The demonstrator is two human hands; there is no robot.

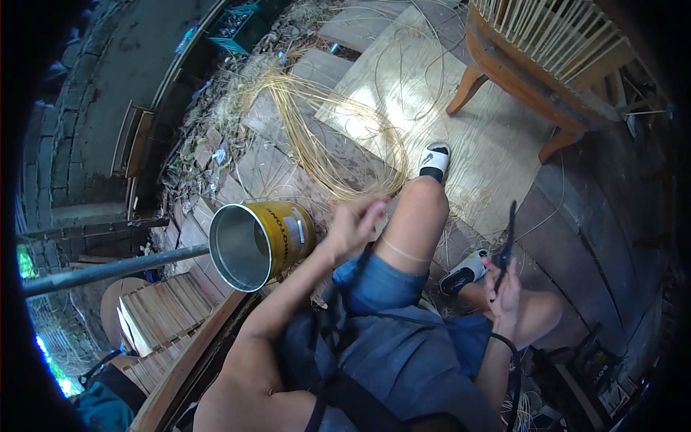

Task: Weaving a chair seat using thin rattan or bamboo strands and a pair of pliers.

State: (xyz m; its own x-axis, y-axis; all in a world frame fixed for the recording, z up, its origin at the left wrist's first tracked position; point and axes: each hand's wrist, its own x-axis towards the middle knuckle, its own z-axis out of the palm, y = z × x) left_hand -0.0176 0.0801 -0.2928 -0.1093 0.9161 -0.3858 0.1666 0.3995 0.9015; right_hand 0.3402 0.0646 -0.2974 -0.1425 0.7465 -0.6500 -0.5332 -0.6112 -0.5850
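My left hand (353, 229) is in front of my raised left knee, right of a yellow metal bucket (291, 234) lying on its side. Motion smears its fingers, so whether they hold anything does not show. On my right, low by the bent leg, my right hand (507, 294) grips a slim black tool (508, 241) that points up and away; its exact kind is unclear. A thin pale strand (403, 250) crosses my left thigh. Past the knee, a loose coil of long tan cane strands (302, 137) spreads over the floor.
A wooden chair frame with woven strips (515, 72) stands at the far right, by a plywood sheet (403, 65). A grey pole (119, 269) reaches in from the left toward the bucket. A green crate (235, 30) sits far left. A dark bag (576, 385) lies near right.
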